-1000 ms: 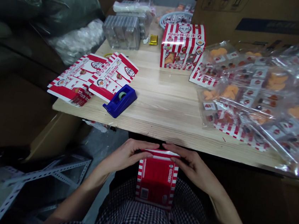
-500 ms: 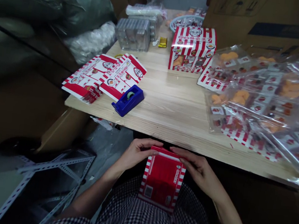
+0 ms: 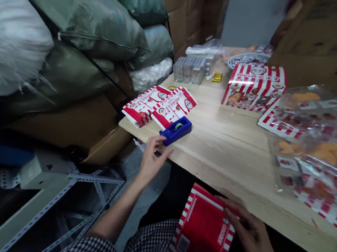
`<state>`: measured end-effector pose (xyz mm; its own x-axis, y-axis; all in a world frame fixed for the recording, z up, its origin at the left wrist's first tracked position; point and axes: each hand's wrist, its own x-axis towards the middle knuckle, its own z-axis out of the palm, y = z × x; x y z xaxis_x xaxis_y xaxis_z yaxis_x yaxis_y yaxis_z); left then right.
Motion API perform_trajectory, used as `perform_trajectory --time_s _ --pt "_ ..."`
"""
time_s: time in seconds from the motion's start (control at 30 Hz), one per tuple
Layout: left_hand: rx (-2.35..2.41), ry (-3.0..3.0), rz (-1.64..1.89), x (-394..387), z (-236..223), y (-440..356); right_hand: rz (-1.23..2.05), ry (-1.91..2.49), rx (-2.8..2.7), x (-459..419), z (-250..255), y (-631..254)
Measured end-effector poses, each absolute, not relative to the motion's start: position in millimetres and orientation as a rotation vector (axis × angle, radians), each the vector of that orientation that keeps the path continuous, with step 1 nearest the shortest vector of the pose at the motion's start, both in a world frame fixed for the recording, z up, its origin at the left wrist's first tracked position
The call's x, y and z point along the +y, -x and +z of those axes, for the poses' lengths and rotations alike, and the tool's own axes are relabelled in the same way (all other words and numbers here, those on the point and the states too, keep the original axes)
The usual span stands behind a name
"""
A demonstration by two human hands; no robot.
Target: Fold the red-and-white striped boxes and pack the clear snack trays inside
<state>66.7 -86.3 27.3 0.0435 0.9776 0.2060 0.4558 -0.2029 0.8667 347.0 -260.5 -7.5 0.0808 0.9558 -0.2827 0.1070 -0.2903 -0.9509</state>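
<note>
At the table's front edge, my left hand (image 3: 153, 158) is by the cutter end of a blue tape dispenser (image 3: 176, 131), thumb and forefinger apart. Whether a fingertip touches the dispenser or any tape is too small to tell. My right hand (image 3: 248, 226) grips a red-and-white striped carton (image 3: 202, 230) by its upper right side. This carton rests against my lap, its red panel with a barcode facing up. Behind the dispenser lie flat printed cartons (image 3: 173, 106), some stacked, with a chicken-bucket style print in red and white.
A made-up striped box (image 3: 254, 89) stands at the back. Clear plastic packs of toy food (image 3: 323, 146) cover the table's right side. Clear plastic cases (image 3: 189, 70), a gold packet (image 3: 217, 77) and a basin (image 3: 248, 59) are farther back. Stuffed sacks (image 3: 86, 17) and a metal frame (image 3: 96, 179) lie left.
My left hand has let go of the carton and moved up and left to the tape dispenser. My right hand keeps the carton, now tilted. The view has swung left.
</note>
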Motion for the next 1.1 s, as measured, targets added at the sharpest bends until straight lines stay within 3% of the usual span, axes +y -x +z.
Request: perform_trajectory --time_s 0.07,0.2,0.4,0.7,1.1 --pt "1.576 -1.766 1.106 -52.8 35.0 -49.0 1.314 1.549 -1.087 -260.1 -9.0 -347.8" --pt "1.434 -1.666 0.774 3.2 42.7 -33.3 1.306 1.545 -1.103 -255.7 -12.5 -343.9" --pt "1.311 -1.484 0.577 30.2 43.5 -37.4 1.250 1.566 -1.095 -255.7 -9.9 -343.7" --pt "1.220 -1.181 0.837 10.4 41.4 -31.4 1.240 1.551 -1.107 -262.5 -0.7 -342.6" --pt "1.221 -1.170 1.169 -17.1 -7.0 -26.7 1.175 1.538 -0.977 -261.5 17.3 -353.9"
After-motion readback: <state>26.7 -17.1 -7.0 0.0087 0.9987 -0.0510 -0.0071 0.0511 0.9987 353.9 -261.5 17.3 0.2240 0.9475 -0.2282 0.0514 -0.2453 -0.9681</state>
